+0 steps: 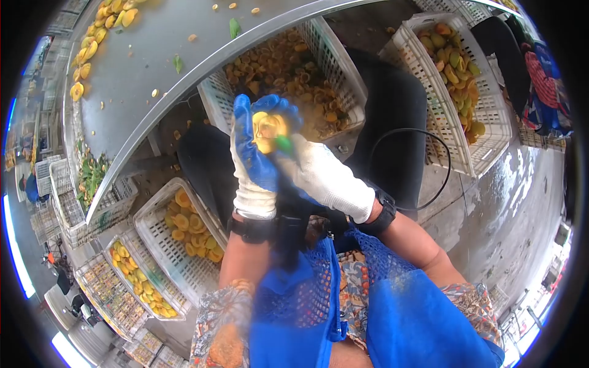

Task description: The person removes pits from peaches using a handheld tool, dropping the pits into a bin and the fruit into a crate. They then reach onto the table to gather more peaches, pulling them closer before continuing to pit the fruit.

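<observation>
My left hand (254, 144), in a white glove with a blue coated palm, is turned palm up with its fingers curled round yellow peach halves (265, 130). A reddish-brown centre shows in the fruit. My right hand (325, 175), in a similar glove, is closed against the fruit from the right. From its fingers pokes a green-handled tool (284, 145), blurred, its tip hidden at the fruit. Below both hands a white crate (215, 92) holds many brownish-orange fruit pieces (276, 67).
A metal table (165, 30) with a raised rim carries peach halves (92, 46), leaves and pits. To the right stands a crate (491, 122) of fruit. At lower left are another crate (150, 214) of halves and more crates. A black cable (450, 159) loops beside my knee.
</observation>
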Available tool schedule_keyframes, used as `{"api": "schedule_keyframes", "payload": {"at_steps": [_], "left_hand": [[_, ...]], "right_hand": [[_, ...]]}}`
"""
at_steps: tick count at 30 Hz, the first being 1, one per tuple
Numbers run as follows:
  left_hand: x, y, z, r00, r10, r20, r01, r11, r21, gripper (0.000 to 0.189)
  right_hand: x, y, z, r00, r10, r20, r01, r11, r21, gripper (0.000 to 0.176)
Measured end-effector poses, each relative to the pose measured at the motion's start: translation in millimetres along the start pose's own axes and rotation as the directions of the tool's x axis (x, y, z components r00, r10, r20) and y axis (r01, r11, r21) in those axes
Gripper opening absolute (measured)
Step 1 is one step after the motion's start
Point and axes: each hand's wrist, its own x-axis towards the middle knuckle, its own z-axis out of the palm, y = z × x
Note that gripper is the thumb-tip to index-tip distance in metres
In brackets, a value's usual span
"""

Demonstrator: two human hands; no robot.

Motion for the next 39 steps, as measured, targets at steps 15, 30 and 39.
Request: {"api": "schedule_keyframes", "payload": {"at_steps": [15,30,39], "left_hand": [[6,-16,-41,0.983,0.066,-0.173,0.026,0.875,0.483,0.046],[0,3,-18,0.986,-0.142,-0.092,0.169,0.813,0.557,0.044],[17,17,-15,0.961,-0.273,0.044,0.161,0.682,0.713,0.044]], "right_hand": [[-1,25,1,0.938,0.095,0.334,-0.194,0.941,0.278,0.033],[-10,24,-8,0.715,0.114,0.690,-0.688,0.293,0.664,0.038],[-12,27,-9,0.639,-0.172,0.750,-0.746,-0.376,0.550,0.038]]}}
